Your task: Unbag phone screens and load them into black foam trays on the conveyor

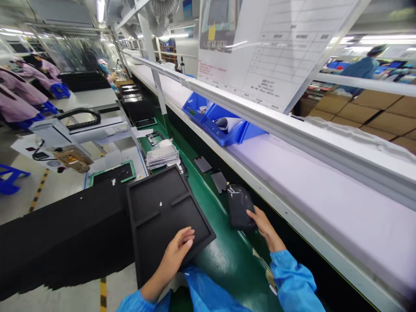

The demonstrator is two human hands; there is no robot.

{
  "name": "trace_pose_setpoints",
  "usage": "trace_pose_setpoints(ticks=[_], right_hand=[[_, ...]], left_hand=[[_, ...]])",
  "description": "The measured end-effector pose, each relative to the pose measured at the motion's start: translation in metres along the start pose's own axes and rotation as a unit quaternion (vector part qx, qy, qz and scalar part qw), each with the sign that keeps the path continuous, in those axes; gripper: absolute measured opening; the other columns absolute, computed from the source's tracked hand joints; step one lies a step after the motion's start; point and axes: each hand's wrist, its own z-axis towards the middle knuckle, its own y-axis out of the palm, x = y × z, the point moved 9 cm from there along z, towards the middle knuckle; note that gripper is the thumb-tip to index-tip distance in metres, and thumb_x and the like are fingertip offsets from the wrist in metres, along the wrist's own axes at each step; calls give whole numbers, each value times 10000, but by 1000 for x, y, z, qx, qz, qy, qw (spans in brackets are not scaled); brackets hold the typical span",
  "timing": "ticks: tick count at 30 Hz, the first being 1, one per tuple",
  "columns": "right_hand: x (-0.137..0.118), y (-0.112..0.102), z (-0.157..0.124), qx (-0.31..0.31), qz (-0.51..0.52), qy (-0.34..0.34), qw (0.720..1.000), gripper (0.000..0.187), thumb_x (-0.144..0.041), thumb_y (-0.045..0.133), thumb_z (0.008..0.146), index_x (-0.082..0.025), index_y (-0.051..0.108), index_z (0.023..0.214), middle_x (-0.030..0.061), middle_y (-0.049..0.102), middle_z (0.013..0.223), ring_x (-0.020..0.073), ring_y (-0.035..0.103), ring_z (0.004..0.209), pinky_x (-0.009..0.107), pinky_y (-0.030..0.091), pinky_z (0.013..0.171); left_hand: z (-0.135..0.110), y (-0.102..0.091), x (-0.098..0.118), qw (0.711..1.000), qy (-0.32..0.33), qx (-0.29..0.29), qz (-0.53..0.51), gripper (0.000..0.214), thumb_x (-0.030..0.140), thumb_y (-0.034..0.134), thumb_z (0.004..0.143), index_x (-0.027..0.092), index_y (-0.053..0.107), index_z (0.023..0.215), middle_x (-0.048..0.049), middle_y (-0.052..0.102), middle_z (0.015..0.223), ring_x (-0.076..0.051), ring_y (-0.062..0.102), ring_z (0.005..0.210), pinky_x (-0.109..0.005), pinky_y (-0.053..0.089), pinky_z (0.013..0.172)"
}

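My right hand (262, 224) grips the near edge of a dark flat panel (239, 207) with a shiny, film-like surface, thumb on top. It holds the panel over the green bench, close to the conveyor's side. Over the near right part of a black foam tray (162, 195), my left hand (178, 248) is loosely bent with nothing visible in it; whether it touches the tray I cannot tell. A small white scrap lies in the tray's far compartment. Beyond the panel, two thin grey plates (219, 182) lie along the bench's right edge.
A stack of white sheets (162, 154) stands behind the tray. Black foam sheets (65, 229) are piled at left, near a machine (78, 134). Blue bins (216, 121) stand on the white conveyor (312, 173) under a rail and hanging sheet. Other people sit farther off.
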Motion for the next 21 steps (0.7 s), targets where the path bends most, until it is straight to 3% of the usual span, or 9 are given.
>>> trace_pose_setpoints(ticks=[3, 5, 7, 9, 12, 14, 16, 18, 21], right_hand=[[-53, 76, -64, -165, 200, 23, 965, 571, -556, 811, 722, -181, 668, 1128, 93, 745, 1044, 256, 711, 877, 399, 570, 826], [-84, 120, -97, -255, 227, 25, 940, 532, -549, 794, 764, -194, 665, 1139, 72, 742, 1017, 226, 708, 854, 379, 567, 821], [-98, 150, -102, -317, 188, 16, 930, 499, -602, 712, 829, -176, 679, 1086, 73, 739, 960, 208, 702, 819, 358, 569, 790], [-91, 161, -70, -320, 103, 8, 942, 517, -637, 556, 921, -155, 672, 1066, 94, 739, 948, 205, 704, 804, 347, 572, 763], [-56, 147, 28, -193, -133, 14, 972, 424, -450, 383, 1028, -159, 597, 1248, 122, 725, 1119, 199, 712, 969, 326, 557, 875], [-31, 137, 92, -113, -283, 34, 952, 424, -296, 419, 1004, -134, 517, 1383, 169, 671, 1265, 228, 657, 1157, 354, 495, 1016], [-7, 141, 139, -86, -361, 56, 927, 519, -201, 469, 954, -69, 448, 1455, 251, 584, 1372, 295, 569, 1291, 425, 420, 1102], [14, 151, 170, -81, -397, 74, 911, 576, -147, 470, 926, -29, 403, 1485, 313, 466, 1465, 352, 475, 1378, 484, 379, 1123], [39, 168, 194, -65, -445, 103, 887, 596, -117, 443, 916, -55, 388, 1506, 342, 274, 1574, 408, 320, 1470, 579, 358, 1099]], left_hand=[[14, 36, 3, 987, -62, -43, -144, 729, 538, 876, 658, 188, 664, 1262, -194, 620, 1407, -342, 586, 1300, -496, 432, 1134], [15, 57, 9, 971, -87, -69, -210, 638, 486, 881, 677, 171, 698, 1201, -183, 671, 1341, -349, 599, 1284, -491, 446, 1121], [13, 60, 11, 961, -101, -38, -253, 555, 466, 890, 669, 149, 727, 1095, -164, 748, 1187, -348, 652, 1205, -484, 483, 1083], [10, 47, 4, 954, -114, 29, -275, 523, 462, 911, 635, 144, 728, 1009, -132, 787, 1044, -332, 699, 1114, -463, 514, 1044], [2, 23, -10, 947, -140, 81, -276, 517, 436, 932, 609, 138, 714, 970, -109, 797, 938, -313, 733, 1023, -440, 541, 999], [-4, 8, -16, 943, -148, 100, -281, 512, 416, 922, 636, 134, 707, 1005, -112, 797, 955, -307, 737, 1018, -435, 550, 986], [-11, -3, -17, 938, -146, 121, -292, 516, 401, 898, 679, 135, 698, 1074, -120, 793, 1031, -302, 728, 1059, -424, 550, 990], [-18, -9, -17, 932, -149, 143, -296, 523, 392, 875, 714, 139, 689, 1133, -127, 784, 1092, -301, 715, 1101, -417, 550, 995], [-26, -12, -16, 927, -158, 163, -299, 517, 381, 853, 740, 136, 693, 1166, -136, 784, 1095, -315, 706, 1124, -426, 548, 1003]])
